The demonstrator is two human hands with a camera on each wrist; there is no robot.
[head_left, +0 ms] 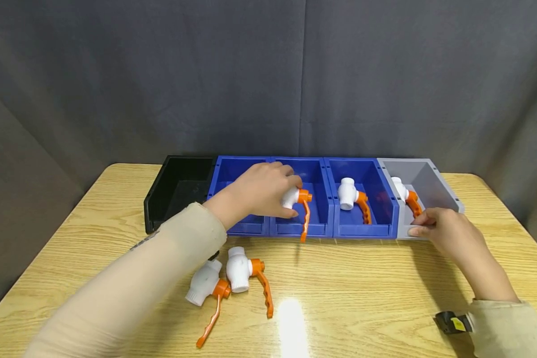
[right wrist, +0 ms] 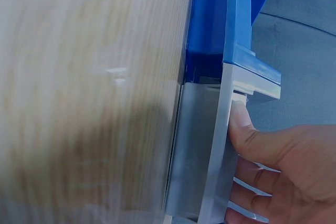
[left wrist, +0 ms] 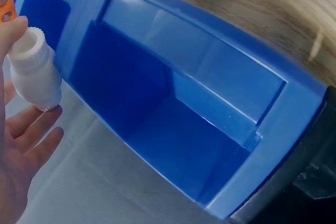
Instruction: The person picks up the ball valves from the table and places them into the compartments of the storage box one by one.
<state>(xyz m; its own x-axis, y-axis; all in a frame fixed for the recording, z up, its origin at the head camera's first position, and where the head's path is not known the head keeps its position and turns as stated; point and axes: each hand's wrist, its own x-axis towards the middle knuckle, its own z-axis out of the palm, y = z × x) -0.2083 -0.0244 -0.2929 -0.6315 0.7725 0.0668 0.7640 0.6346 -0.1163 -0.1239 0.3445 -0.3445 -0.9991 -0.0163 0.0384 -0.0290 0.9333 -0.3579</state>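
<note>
My left hand (head_left: pixel 268 189) holds a white ball valve (head_left: pixel 290 198) with an orange lever (head_left: pixel 306 223) over the middle blue bin (head_left: pixel 315 174). In the left wrist view that valve's white body (left wrist: pixel 35 77) sits between thumb and fingers. At the front of the grey bin (head_left: pixel 434 174), my right hand (head_left: pixel 449 231) has its thumb and fingertips by the orange lever (head_left: pixel 412 201) of another white ball valve (head_left: pixel 399 188) lying inside. The right wrist view shows the thumb at the grey front wall (right wrist: pixel 215 156), which hides the fingertips; I cannot tell whether they grip the lever.
Another ball valve (head_left: pixel 347 194) lies in the right blue bin (head_left: pixel 385 219). Two more, one (head_left: pixel 238 271) beside the other (head_left: pixel 203 283), lie on the wooden table (head_left: pixel 340 288) near my left forearm. A black bin (head_left: pixel 154 199) ends the row at left, against a grey curtain (head_left: pixel 250 74).
</note>
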